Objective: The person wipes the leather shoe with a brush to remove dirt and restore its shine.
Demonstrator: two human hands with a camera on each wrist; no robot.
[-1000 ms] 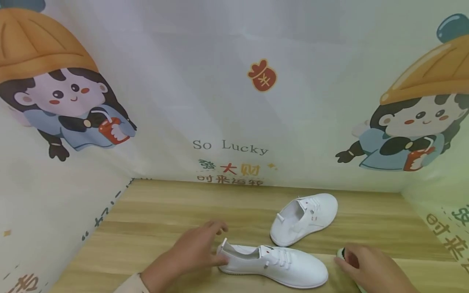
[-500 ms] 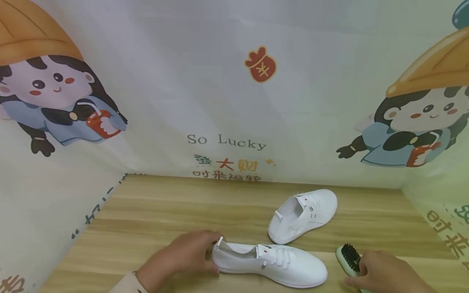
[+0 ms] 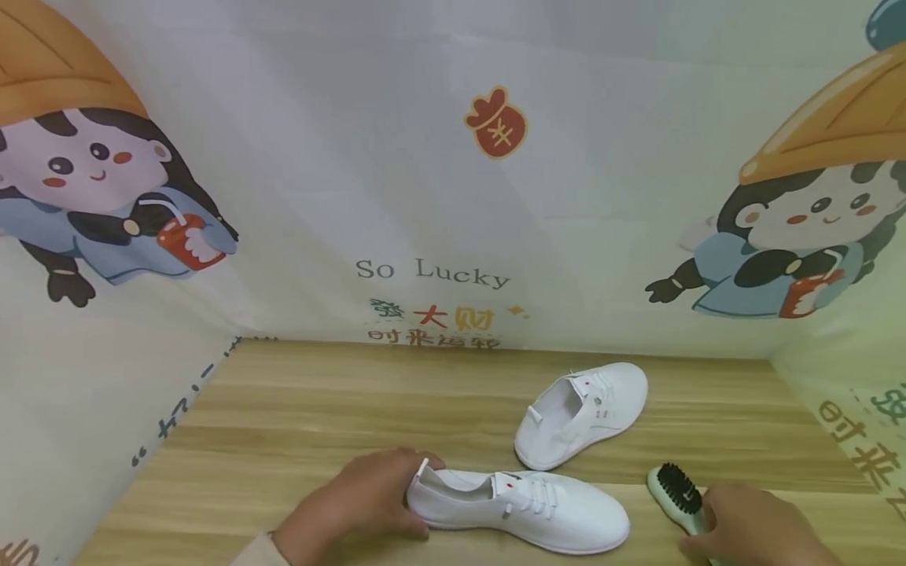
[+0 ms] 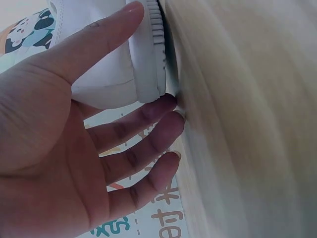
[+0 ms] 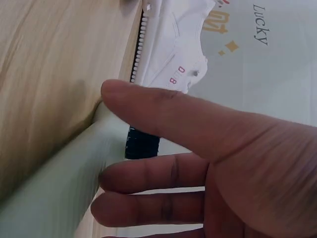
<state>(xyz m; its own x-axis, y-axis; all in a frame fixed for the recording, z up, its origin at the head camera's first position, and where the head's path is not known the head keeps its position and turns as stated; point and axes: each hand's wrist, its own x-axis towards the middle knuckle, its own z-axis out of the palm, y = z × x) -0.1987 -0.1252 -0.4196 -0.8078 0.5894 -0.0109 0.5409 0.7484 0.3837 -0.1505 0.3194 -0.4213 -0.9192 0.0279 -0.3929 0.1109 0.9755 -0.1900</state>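
A white lace-up shoe [image 3: 566, 515] lies sole down in front, its toe pointing right. My left hand [image 3: 375, 491] holds it round the heel, thumb on the near side and fingers behind. In the left wrist view the thumb lies along the heel [image 4: 109, 79] and the other fingers spread below it. At the right, my right hand [image 3: 757, 523] pinches the pale green handle of a shoe brush [image 3: 675, 489], whose black bristles face up. The right wrist view shows the thumb and fingers at either side of the handle [image 5: 64, 168], close over the wood.
A second white shoe [image 3: 602, 409] sits behind the first, angled to the right, its heel close to the front shoe. The wood-grain surface [image 3: 340, 385] ends at a printed cloth backdrop [image 3: 318, 212] at the back and both sides.
My left hand has closed in round the shoe's heel. My right hand has slid back from the brush's head to its handle, uncovering the bristles. The camera view has shifted slightly.
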